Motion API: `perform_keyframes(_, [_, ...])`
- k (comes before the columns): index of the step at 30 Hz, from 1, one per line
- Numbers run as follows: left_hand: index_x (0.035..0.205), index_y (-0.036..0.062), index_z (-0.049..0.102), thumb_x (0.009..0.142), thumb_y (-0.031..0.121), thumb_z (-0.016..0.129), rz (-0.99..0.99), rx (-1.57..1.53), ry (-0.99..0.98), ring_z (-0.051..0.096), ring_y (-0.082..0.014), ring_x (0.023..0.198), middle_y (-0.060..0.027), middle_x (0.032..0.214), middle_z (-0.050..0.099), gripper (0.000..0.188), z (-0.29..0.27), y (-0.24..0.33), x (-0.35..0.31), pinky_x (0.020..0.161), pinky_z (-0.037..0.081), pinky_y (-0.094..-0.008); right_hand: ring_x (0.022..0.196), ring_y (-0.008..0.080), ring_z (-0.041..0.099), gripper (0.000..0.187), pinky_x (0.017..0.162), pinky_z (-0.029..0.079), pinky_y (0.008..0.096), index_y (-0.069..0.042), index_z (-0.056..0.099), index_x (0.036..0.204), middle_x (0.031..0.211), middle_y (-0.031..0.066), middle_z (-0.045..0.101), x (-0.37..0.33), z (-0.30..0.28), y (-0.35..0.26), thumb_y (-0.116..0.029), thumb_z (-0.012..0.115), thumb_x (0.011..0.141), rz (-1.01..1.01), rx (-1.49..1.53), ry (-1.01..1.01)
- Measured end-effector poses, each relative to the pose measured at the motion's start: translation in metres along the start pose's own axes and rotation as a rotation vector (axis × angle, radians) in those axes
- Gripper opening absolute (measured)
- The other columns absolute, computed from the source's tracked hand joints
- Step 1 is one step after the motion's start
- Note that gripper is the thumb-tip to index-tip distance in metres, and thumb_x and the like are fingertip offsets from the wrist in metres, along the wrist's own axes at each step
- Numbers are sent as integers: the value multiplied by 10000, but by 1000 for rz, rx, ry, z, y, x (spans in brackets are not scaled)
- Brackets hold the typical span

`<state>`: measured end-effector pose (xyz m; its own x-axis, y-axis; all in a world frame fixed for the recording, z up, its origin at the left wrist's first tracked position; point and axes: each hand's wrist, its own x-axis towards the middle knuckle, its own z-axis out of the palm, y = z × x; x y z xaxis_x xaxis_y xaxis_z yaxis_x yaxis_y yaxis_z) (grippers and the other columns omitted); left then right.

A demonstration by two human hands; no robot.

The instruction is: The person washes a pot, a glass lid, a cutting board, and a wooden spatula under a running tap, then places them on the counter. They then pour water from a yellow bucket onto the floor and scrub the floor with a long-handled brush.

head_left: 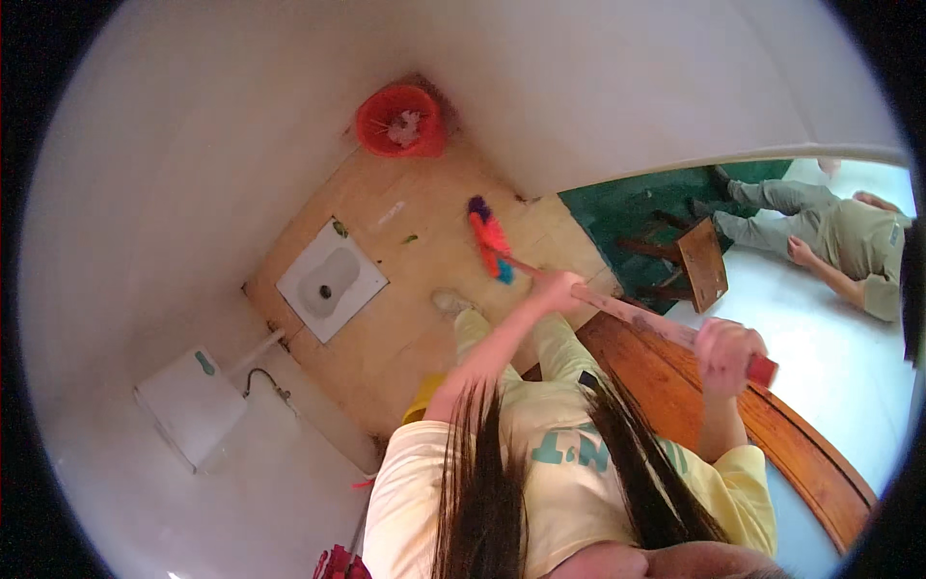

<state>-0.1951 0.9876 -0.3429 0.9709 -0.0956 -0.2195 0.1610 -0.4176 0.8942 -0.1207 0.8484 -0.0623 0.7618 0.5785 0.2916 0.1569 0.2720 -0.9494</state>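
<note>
A broom (637,317) slants across the view, its long pinkish handle running from a red end cap at the right to a head of purple, red and blue bristles (490,236) on the tan tiled floor. My left hand (558,291) is wrapped round the lower part of the handle. Higher up, close to the red cap, my right hand (730,357) grips it with closed fingers. Left of the bristles, small green leaf bits (410,238) lie on the floor. A white squat toilet (349,280) is set into the tiles, with a green scrap by its far corner.
A red waste bin (371,124) with crumpled paper stands in the far corner. On the left wall hangs a white cistern (188,400). A brown wooden door (646,352) is at my right; beyond it are a wooden stool (702,265) and another person (849,232).
</note>
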Motion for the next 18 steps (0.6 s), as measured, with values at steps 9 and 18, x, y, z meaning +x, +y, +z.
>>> perform_keyframes(9, [688,43,586,612,258,651,-319,169,131,585,-341,681,-173,702,598,237,-85,-164,-130,598,447,-425,468,156,416,246,504,377,327,-109,349,670,499,10,384,-32,107,111,-147,444,893,253,272,201])
perform_keyframes(18, [644,42,510,594,78,601,187,-148,841,525,-293,589,-154,596,493,110,-169,-32,-28,538,405,-364,408,90,476,304,454,391,240,-145,387,611,431,-44,438,133,161,-13,-292,515,843,-238,95,-414])
